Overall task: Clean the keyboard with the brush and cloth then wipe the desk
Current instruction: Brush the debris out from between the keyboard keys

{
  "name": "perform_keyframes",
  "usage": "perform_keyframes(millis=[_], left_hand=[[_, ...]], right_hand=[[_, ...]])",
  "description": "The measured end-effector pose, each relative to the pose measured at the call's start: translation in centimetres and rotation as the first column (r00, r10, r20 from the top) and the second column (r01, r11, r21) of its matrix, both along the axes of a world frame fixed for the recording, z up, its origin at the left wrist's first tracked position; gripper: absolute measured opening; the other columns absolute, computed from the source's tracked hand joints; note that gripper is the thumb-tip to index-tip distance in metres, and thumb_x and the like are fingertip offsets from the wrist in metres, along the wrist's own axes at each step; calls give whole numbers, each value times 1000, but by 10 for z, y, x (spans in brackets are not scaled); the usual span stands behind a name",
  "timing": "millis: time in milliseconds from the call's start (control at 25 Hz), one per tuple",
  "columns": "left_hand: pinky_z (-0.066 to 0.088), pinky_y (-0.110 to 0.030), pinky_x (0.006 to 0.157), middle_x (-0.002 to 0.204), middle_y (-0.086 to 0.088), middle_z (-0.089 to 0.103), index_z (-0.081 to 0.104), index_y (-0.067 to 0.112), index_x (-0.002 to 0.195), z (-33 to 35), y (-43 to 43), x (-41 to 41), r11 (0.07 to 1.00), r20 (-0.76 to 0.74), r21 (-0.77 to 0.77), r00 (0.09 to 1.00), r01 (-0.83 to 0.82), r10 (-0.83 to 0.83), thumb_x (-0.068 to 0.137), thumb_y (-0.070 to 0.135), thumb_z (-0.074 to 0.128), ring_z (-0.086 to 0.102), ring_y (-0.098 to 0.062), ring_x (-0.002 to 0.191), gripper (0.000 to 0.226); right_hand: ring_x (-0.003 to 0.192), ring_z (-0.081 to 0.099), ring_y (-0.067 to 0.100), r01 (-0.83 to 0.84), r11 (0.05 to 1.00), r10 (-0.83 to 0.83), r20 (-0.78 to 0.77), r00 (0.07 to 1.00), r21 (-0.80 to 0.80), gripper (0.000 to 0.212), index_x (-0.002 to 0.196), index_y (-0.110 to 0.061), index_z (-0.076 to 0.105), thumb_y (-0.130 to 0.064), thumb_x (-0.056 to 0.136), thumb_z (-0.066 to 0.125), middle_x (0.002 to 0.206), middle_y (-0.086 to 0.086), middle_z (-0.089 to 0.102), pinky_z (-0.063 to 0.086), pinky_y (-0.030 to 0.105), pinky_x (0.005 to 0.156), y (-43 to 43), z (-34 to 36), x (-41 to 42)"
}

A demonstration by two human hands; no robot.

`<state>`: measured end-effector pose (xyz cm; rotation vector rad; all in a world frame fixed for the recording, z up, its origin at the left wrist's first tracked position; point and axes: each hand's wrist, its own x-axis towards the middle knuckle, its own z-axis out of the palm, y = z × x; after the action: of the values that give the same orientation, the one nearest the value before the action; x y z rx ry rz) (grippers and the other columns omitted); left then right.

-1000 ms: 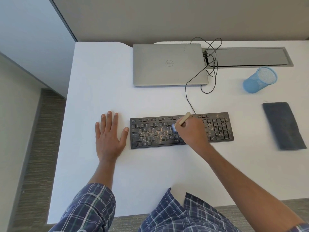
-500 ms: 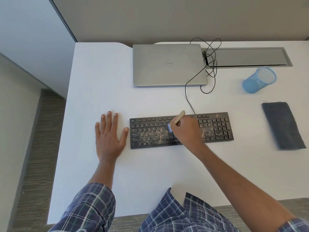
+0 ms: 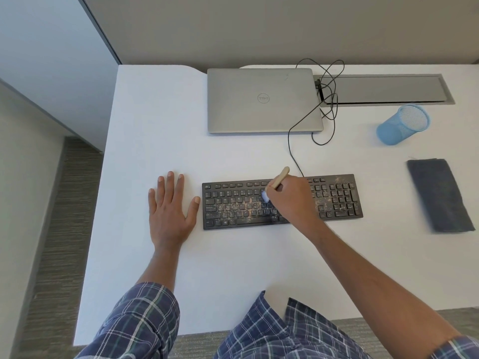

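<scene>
A black keyboard (image 3: 233, 203) lies across the middle of the white desk (image 3: 155, 125), with tan crumbs scattered over its middle keys and its number pad. My right hand (image 3: 293, 200) grips a small brush (image 3: 280, 177) by its wooden handle; the pale bristles touch the keys near the keyboard's centre. My left hand (image 3: 169, 208) rests flat on the desk just left of the keyboard, fingers spread. A folded dark grey cloth (image 3: 440, 195) lies on the desk at the right, apart from both hands.
A closed silver laptop (image 3: 263, 99) sits behind the keyboard. The keyboard's black cable (image 3: 324, 99) loops toward a grey cable hatch (image 3: 386, 89). A blue mesh pen cup (image 3: 401, 124) lies tipped on its side at the back right.
My right hand has shifted left along the keyboard with the brush, so the bristles now sit further left over the middle keys. The left hand has not moved.
</scene>
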<state>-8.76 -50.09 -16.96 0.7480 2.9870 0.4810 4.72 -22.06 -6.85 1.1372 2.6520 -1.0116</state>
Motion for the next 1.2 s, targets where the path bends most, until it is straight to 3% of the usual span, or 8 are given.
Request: perform_keyframes(millis=[80,200,360,520,800,960,1040,1200], left_hand=[[11,-55,134,182,2,10,23,25,173,0,0,0,1000,-4,6,1000,-4,4,109,59,36,2,-22,168,74],[11,-55,134,182,2,10,22,25,173,0,-1,0,1000,-6,1,1000,0,0,109,59,36,2,-22,168,74],[10,-55,135,182,2,9,22,25,173,-1,-1,0,1000,-4,4,1000,-2,2,109,60,36,1,-21,168,73],[10,-54,135,182,2,10,23,25,172,-1,-1,0,1000,-7,9,1000,1,-1,109,60,36,1,-21,168,74],[11,-55,134,181,0,13,25,24,172,-2,-1,-1,1000,-21,25,1000,2,-2,109,59,38,5,-24,168,73],[11,-55,134,181,-1,14,26,23,172,-3,-1,-1,1000,-25,31,1000,0,1,109,60,38,6,-25,168,74],[11,-56,134,181,-1,15,26,23,172,-3,-2,-1,999,-25,34,1000,3,-2,109,59,39,6,-25,168,73],[11,-56,134,181,-1,14,26,24,172,-3,-2,-1,999,-24,33,1000,2,-1,109,60,38,6,-25,168,74]], right_hand=[[53,58,8,-37,999,38,33,999,-34,17,81,-23,78,-22,91,65,61,-10,67,41,26,54,-1,-3,4],[63,65,10,-94,995,95,51,994,-26,15,84,-25,80,-21,92,67,71,-10,72,47,29,58,6,2,5],[77,67,2,-130,989,123,-91,988,-67,10,85,-23,82,-14,90,80,87,-13,74,52,19,67,15,7,0],[90,68,14,-233,970,220,-155,963,-72,26,86,-20,81,4,90,72,98,-7,71,56,35,74,13,-4,3],[97,69,13,-497,868,490,-203,847,23,31,93,-19,79,10,84,72,102,-8,73,58,41,83,19,-17,26],[98,71,13,-415,908,378,-316,870,-55,20,91,-14,79,6,86,78,103,-5,75,57,32,87,22,-8,25],[95,70,12,-350,934,307,-343,888,-71,20,91,-17,76,3,87,78,102,-5,73,55,26,82,20,-5,20],[84,63,3,-273,958,249,-212,945,-90,20,95,-27,72,-7,91,73,100,-16,70,45,20,69,10,-6,17]])
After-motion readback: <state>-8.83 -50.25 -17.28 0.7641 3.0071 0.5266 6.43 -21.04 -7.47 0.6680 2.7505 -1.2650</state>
